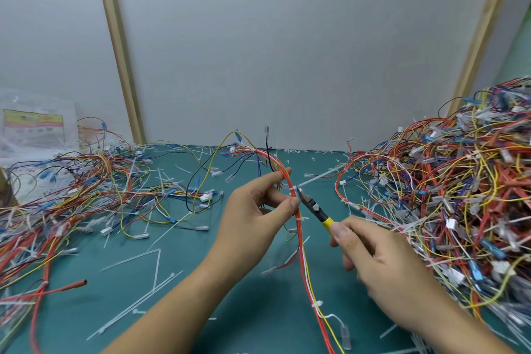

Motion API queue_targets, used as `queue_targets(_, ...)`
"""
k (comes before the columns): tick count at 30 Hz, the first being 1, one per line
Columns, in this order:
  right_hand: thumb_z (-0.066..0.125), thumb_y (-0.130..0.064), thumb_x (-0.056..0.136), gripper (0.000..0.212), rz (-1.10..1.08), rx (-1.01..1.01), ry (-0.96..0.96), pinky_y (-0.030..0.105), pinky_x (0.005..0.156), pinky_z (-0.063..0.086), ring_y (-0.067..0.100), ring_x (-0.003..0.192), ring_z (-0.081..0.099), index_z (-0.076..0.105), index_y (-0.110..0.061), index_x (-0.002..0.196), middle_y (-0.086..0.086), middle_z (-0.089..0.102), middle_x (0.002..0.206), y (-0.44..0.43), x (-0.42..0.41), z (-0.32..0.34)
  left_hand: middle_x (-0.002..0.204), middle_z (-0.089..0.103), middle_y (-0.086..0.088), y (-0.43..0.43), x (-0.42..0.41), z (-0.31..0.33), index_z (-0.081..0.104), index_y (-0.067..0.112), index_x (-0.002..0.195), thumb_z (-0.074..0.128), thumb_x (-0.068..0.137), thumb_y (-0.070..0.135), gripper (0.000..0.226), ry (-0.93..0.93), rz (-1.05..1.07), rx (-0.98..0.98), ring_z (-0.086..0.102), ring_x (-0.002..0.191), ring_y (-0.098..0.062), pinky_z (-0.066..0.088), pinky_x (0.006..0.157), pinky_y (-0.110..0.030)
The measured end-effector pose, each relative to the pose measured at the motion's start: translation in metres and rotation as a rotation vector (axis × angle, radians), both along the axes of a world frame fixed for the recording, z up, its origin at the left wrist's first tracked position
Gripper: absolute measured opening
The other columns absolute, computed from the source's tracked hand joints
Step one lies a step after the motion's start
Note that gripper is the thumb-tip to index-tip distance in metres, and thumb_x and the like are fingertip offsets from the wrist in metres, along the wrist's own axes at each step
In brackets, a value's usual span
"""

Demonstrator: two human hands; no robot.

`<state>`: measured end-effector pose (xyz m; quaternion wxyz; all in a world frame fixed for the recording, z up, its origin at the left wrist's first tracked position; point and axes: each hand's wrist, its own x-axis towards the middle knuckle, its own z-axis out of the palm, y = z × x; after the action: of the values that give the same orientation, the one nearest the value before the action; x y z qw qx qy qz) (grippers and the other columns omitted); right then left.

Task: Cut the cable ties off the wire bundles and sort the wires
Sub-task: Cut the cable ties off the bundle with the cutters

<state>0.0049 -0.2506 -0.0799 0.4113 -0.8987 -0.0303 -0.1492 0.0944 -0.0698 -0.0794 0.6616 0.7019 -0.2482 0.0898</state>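
My left hand [253, 210] pinches a red, white and yellow wire bundle [301, 250] between thumb and fingers, lifted above the green table. A white cable tie [292, 190] wraps the bundle just above my thumb, its long tail pointing right. My right hand [373, 256] grips yellow-handled cutters [314, 207], whose dark jaws touch that tie. More white ties sit lower on the same bundle, one [317, 304] near the bottom.
A tall heap of tied wire bundles [459, 195] fills the right side. Loose sorted wires [86, 187] spread over the left. Cut white tie pieces [143, 276] litter the green table [244, 310]. A plastic bag [34, 126] leans at the back left wall.
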Motion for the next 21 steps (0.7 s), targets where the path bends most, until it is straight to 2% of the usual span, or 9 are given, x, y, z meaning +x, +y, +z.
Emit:
queue_targets(2, 0.032, -0.085, 0.078, 0.068, 0.007, 0.025, 0.017, 0.05, 0.056, 0.048, 0.026, 0.058, 0.052, 0.06, -0.024, 0.086, 0.01, 0.058, 0.07, 0.0003, -0.0009, -0.0008, 0.07, 0.07, 0.006, -0.0007, 0.0002, 0.0, 0.064, 0.025, 0.122, 0.071, 0.089, 0.008, 0.037, -0.001, -0.006, 0.0, 0.07, 0.078, -0.014, 0.056, 0.082, -0.047)
queue_targets(4, 0.032, -0.084, 0.079, 0.068, 0.008, 0.033, 0.017, 0.051, 0.055, 0.05, 0.027, 0.06, 0.055, 0.061, -0.023, 0.087, 0.007, 0.06, 0.069, 0.0, -0.0011, -0.0014, 0.069, 0.07, 0.007, -0.0019, 0.0004, 0.0002, 0.064, 0.026, 0.121, 0.071, 0.089, 0.008, 0.037, 0.001, -0.013, -0.003, 0.069, 0.077, -0.015, 0.056, 0.081, -0.047)
queue_targets(10, 0.033, -0.084, 0.079, 0.068, 0.002, 0.019, 0.016, 0.048, 0.053, 0.048, 0.013, 0.051, 0.047, 0.061, -0.022, 0.088, 0.008, 0.058, 0.069, -0.0013, 0.0015, -0.0023, 0.07, 0.071, 0.005, -0.0013, -0.0007, 0.0001, 0.064, 0.024, 0.122, 0.071, 0.089, 0.007, 0.037, 0.004, -0.009, -0.004, 0.07, 0.079, -0.02, 0.056, 0.081, -0.047)
queue_targets(15, 0.027, -0.084, 0.079, 0.071, -0.029, -0.086, -0.024, 0.033, 0.052, 0.031, 0.008, 0.049, 0.037, 0.056, -0.019, 0.081, 0.007, 0.046, 0.059, -0.0032, 0.0015, 0.0031, 0.07, 0.071, 0.004, -0.0022, -0.0017, 0.0005, 0.064, 0.024, 0.12, 0.071, 0.089, 0.006, 0.037, 0.01, -0.008, 0.006, 0.07, 0.078, -0.018, 0.056, 0.083, -0.048)
queue_targets(17, 0.029, -0.083, 0.082, 0.073, -0.046, -0.095, -0.029, 0.033, 0.051, 0.029, 0.008, 0.048, 0.034, 0.055, -0.015, 0.076, 0.006, 0.041, 0.056, -0.0052, 0.0013, 0.007, 0.07, 0.071, 0.004, -0.0019, -0.0021, 0.0011, 0.065, 0.023, 0.12, 0.071, 0.089, 0.007, 0.036, 0.008, -0.003, 0.008, 0.071, 0.08, -0.022, 0.054, 0.081, -0.046)
queue_targets(19, 0.038, -0.079, 0.086, 0.068, -0.023, 0.104, 0.03, 0.028, 0.046, 0.031, 0.013, 0.046, 0.036, 0.057, -0.015, 0.073, 0.003, 0.04, 0.054, -0.006, 0.0009, 0.0071, 0.069, 0.069, 0.004, -0.001, -0.002, 0.0017, 0.066, 0.02, 0.12, 0.072, 0.088, 0.006, 0.036, 0.007, 0.013, 0.012, 0.071, 0.081, -0.024, 0.055, 0.081, -0.045)
queue_targets(21, 0.05, -0.068, 0.081, 0.054, 0.035, 0.431, 0.145, 0.023, 0.038, 0.033, 0.019, 0.044, 0.04, 0.059, -0.015, 0.076, 0.006, 0.045, 0.058, -0.003, 0.0017, 0.0074, 0.067, 0.069, 0.006, -0.0005, -0.0012, 0.0008, 0.067, 0.021, 0.116, 0.071, 0.088, 0.004, 0.033, -0.007, 0.034, 0.046, 0.071, 0.077, -0.018, 0.057, 0.076, -0.04)
